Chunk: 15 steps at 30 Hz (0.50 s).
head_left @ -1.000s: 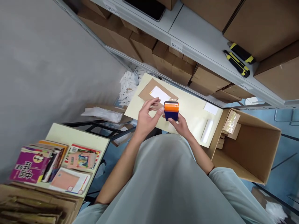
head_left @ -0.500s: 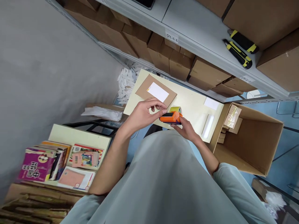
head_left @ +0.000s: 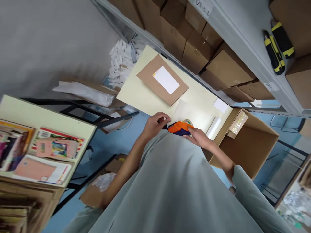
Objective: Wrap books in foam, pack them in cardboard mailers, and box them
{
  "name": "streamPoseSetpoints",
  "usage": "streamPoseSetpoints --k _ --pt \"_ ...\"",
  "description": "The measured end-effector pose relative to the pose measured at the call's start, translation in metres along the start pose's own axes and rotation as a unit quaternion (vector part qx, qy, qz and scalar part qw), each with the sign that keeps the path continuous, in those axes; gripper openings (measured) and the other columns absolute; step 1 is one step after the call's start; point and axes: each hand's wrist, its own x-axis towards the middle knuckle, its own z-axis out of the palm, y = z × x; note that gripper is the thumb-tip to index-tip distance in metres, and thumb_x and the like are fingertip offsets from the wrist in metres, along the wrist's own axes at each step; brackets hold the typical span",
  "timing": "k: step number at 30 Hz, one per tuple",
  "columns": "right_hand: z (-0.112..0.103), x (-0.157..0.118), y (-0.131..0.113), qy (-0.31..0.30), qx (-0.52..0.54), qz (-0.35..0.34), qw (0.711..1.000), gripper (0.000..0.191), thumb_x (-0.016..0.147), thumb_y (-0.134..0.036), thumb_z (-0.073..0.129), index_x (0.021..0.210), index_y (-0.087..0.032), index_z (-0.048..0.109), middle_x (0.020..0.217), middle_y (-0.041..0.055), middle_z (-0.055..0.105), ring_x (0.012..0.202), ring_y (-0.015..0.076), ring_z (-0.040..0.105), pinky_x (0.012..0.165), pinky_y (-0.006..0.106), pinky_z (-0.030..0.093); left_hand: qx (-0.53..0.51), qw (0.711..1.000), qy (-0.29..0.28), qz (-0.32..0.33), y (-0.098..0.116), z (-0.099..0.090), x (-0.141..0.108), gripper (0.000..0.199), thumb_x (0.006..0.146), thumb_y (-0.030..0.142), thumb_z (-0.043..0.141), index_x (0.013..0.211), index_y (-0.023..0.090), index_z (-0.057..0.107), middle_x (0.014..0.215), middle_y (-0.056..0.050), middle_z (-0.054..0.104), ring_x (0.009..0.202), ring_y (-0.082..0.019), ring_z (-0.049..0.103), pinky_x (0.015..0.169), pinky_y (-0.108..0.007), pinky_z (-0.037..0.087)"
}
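Note:
My right hand is closed on an orange and dark blue device, held near my body at the table's front edge. Beside the device's left end is my left hand, its thumb and fingers pinched together; whatever may be between them is too small to make out. Part of a tape roll shows just behind the device. On the pale table lies a flat brown cardboard mailer with a white label.
An open cardboard box stands at the right. Shelves behind hold brown boxes and two yellow-black cutters. A side table at left carries books. A white roll and white paper lie on the table.
The view has tilted and shifted. My left hand has moved slightly off the device's left end, its fingers now pinched. The device has turned in my right hand, and more of the mailer shows.

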Motion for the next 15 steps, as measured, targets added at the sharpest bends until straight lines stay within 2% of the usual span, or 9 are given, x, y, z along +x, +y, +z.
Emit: streamPoseSetpoints --k 2,3,6,7,9,11,15 --pt "-0.003 -0.003 0.005 -0.04 -0.034 0.016 0.998 0.029 0.119 -0.051 0.054 0.108 -0.025 0.06 0.091 0.004 0.072 0.087 0.0258 0.073 0.076 0.034 0.053 -0.015 0.999 0.023 -0.026 -0.025 0.005 -0.009 0.028 0.095 0.051 0.074 0.086 0.025 0.078 0.087 -0.003 0.077 0.07 -0.017 0.058 0.068 -0.031 0.049" --pt "-0.005 -0.004 0.008 -0.057 -0.054 0.031 0.996 0.029 0.119 -0.051 0.054 0.108 -0.025 0.06 0.09 0.0037 0.072 0.086 0.0258 0.073 0.075 0.033 0.052 -0.023 0.998 0.052 -0.037 -0.037 0.003 -0.011 0.027 0.095 0.05 0.073 0.087 0.025 0.078 0.087 -0.003 0.077 0.071 -0.017 0.06 0.069 -0.032 0.05" --pt "-0.016 -0.01 0.02 -0.095 -0.113 0.089 0.985 0.029 0.118 -0.051 0.056 0.106 -0.025 0.061 0.083 0.0022 0.068 0.08 0.0262 0.072 0.072 0.033 0.05 -0.041 0.981 0.182 -0.057 -0.075 -0.015 -0.011 0.025 0.096 0.049 0.072 0.089 0.025 0.077 0.087 -0.003 0.077 0.078 -0.019 0.065 0.075 -0.032 0.054" --pt "-0.019 -0.011 0.024 -0.102 -0.13 0.105 0.981 0.029 0.118 -0.05 0.056 0.106 -0.024 0.061 0.082 0.0023 0.068 0.078 0.0264 0.072 0.071 0.034 0.05 -0.044 0.975 0.208 -0.058 -0.088 -0.022 -0.009 0.025 0.094 0.048 0.074 0.09 0.024 0.077 0.087 -0.003 0.076 0.079 -0.019 0.066 0.077 -0.032 0.055" --pt "-0.025 -0.011 0.031 -0.106 -0.154 0.124 0.974 0.029 0.118 -0.05 0.055 0.108 -0.024 0.062 0.084 0.0038 0.069 0.077 0.0271 0.072 0.071 0.035 0.05 -0.053 0.973 0.218 -0.054 -0.111 -0.034 0.0 0.025 0.091 0.048 0.079 0.09 0.024 0.077 0.085 -0.003 0.076 0.078 -0.019 0.066 0.076 -0.032 0.056" --pt "-0.025 -0.005 0.038 -0.098 -0.171 0.137 0.971 0.03 0.118 -0.05 0.053 0.113 -0.022 0.062 0.089 0.0064 0.072 0.08 0.0282 0.073 0.072 0.035 0.051 -0.077 0.974 0.208 -0.053 -0.129 -0.036 0.012 0.026 0.089 0.048 0.082 0.09 0.023 0.077 0.085 -0.003 0.075 0.078 -0.019 0.067 0.074 -0.031 0.056" --pt "-0.008 0.017 0.056 -0.055 -0.22 0.183 0.957 0.032 0.119 -0.049 0.049 0.123 -0.02 0.062 0.098 0.0116 0.075 0.09 0.0315 0.075 0.077 0.037 0.054 -0.131 0.967 0.209 -0.057 -0.147 -0.021 0.043 0.026 0.087 0.046 0.085 0.09 0.021 0.077 0.087 -0.004 0.076 0.082 -0.018 0.069 0.074 -0.028 0.057"
